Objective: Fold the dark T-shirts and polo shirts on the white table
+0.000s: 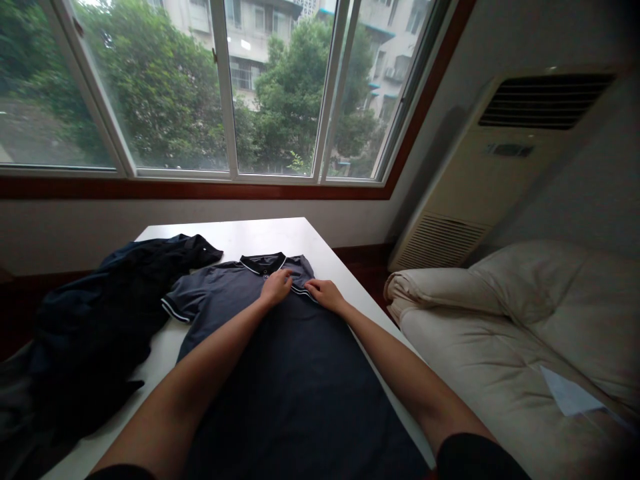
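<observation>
Two bare forearms reach forward from the bottom edge of the view, where dark sleeves are cut off by the frame. They lie over a dark grey short-sleeved polo shirt with white-striped trim (280,373), spread flat on a white rectangular bench (260,233); the shirt's hem runs out of view below.

The left hand (276,287) rests on the shirt's chest just below the collar, fingers (285,278) curled loosely down onto the cloth. The right hand (324,293) lies just beside it, fingers (313,287) bent and pinching the folded-in right sleeve at its striped edge. Whether the left hand grips any fabric is hard to tell.

The shirt's right side runs close along the bench's right edge. Its left sleeve lies spread out and touches a crumpled heap of dark navy clothing (100,320), which covers the bench's left edge. Bare white surface shows beyond the collar.

Right of the bench, across a narrow gap, sits a cream padded sofa (525,333). Behind it stands a beige floor air conditioner (495,167). A wide white-framed window (225,87) fills the far wall.
</observation>
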Demonstrator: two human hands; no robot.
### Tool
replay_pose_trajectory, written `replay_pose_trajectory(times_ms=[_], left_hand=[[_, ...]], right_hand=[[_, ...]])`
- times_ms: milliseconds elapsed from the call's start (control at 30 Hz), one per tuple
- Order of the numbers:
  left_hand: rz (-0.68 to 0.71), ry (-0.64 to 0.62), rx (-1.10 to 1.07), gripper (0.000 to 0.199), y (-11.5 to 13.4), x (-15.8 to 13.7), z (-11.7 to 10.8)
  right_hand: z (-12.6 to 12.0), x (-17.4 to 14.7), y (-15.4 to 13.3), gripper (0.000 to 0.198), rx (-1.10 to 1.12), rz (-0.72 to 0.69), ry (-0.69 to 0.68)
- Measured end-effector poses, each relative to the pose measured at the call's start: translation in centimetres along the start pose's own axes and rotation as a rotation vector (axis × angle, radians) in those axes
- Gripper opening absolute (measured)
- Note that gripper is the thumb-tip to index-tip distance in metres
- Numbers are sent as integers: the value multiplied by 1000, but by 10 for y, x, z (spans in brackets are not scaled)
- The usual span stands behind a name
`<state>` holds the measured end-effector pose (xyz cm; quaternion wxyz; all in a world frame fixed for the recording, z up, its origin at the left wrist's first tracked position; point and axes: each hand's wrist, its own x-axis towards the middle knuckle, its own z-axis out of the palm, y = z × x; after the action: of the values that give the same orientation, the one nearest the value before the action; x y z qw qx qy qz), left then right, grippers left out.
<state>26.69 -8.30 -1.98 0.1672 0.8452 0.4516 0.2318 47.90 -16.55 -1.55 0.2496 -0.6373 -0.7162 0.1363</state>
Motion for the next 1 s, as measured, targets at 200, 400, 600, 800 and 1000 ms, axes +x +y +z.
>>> replay_pose_trajectory(times_ms=[200, 400, 600, 800, 1000], left_hand=[[31, -16, 119, 29, 20, -15, 17], [-15, 53, 97, 19, 28, -24, 13], [3, 9, 184, 35, 23, -36, 10], [172, -43, 159, 49, 7, -40, 13], [247, -65, 130, 41, -15, -45, -9]], right_hand=[[9, 23, 1, 26, -140, 136, 170], [23, 23, 15, 36, -214, 197, 216], [25, 20, 9, 33, -354, 181, 201], [32, 42, -2, 42, -317, -64, 138], [47, 75, 16, 60, -327, 25, -65]])
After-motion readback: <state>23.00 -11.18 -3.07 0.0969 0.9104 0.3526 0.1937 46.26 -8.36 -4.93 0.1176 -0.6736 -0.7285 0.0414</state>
